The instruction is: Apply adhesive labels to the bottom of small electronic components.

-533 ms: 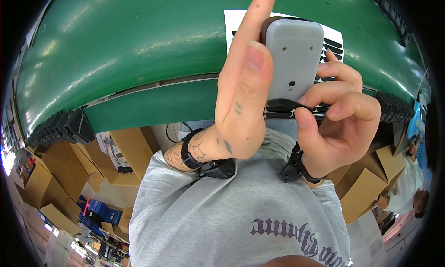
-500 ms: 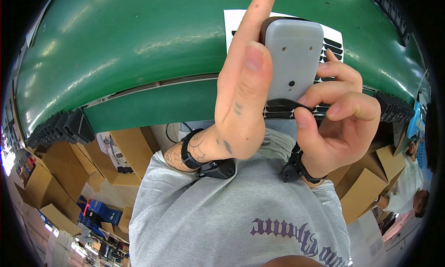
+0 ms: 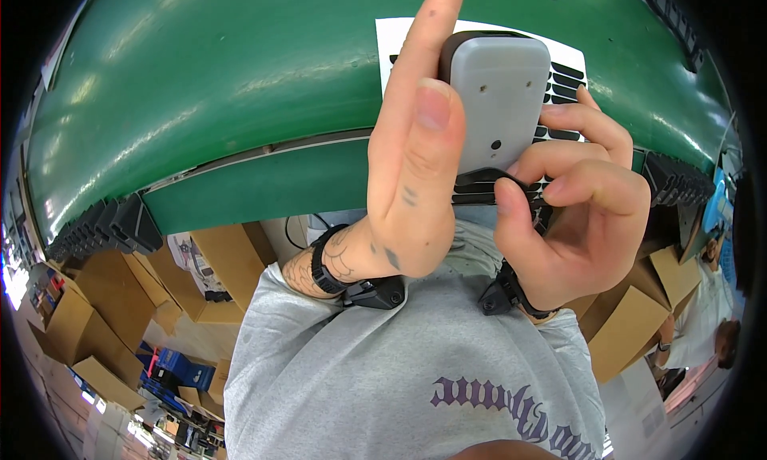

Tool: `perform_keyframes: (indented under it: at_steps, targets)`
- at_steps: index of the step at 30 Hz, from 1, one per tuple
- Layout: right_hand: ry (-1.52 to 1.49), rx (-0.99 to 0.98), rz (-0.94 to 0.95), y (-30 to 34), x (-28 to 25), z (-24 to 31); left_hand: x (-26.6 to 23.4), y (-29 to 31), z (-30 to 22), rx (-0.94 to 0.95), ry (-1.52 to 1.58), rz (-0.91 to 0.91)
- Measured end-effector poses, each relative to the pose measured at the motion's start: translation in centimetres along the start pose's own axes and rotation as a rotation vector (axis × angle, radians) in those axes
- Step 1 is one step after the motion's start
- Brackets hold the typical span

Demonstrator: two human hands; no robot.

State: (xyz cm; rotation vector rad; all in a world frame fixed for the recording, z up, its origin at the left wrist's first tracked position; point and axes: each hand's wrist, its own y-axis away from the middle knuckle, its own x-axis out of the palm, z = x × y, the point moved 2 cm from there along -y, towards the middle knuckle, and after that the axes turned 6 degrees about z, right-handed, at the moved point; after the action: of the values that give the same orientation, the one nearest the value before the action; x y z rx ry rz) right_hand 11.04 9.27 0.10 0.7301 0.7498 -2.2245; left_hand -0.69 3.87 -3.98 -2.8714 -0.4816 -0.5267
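Observation:
Upright in front of me is a grey plastic housing (image 3: 502, 93) with rounded corners, a dark edge and small holes in its face. My left hand (image 3: 417, 172) holds it along its left side, thumb and a long finger pointing up; its other fingers are hidden. My right hand (image 3: 587, 196) pinches a thin black sticker (image 3: 489, 176) between thumb and index finger. The sticker curves up against the housing's lower end, its left part lying at that edge. Behind them, a white sheet (image 3: 397, 33) carries rows of black elongated stickers.
A green worktable (image 3: 264, 53) spans the far side, its edge running behind my hands. Black slotted racks (image 3: 132, 220) stand at the left, with similar racks (image 3: 677, 180) at the right. Open cardboard boxes (image 3: 228, 260) sit below the table. Another person (image 3: 703, 324) is at the far right.
Both hands, the housing and the sticker have shifted slightly left and down. The right thumb and index finger keep their pinch on the sticker at the housing's lower end.

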Motion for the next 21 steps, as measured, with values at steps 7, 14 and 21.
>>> perform_keyframes:
  at_steps: [7,14,21]
  targets:
    - [0.037,0.033,-0.065,0.0,0.6,0.2,0.3,-0.1,-0.1,0.011,-0.024,0.012]
    - [0.164,0.315,-0.082,0.0,-1.0,1.4,0.5,-0.6,-0.5,0.031,-0.042,0.053]
    - [-0.342,0.025,-0.098,-1.2,0.6,-1.9,0.1,-1.8,0.6,-0.017,-0.013,0.022]
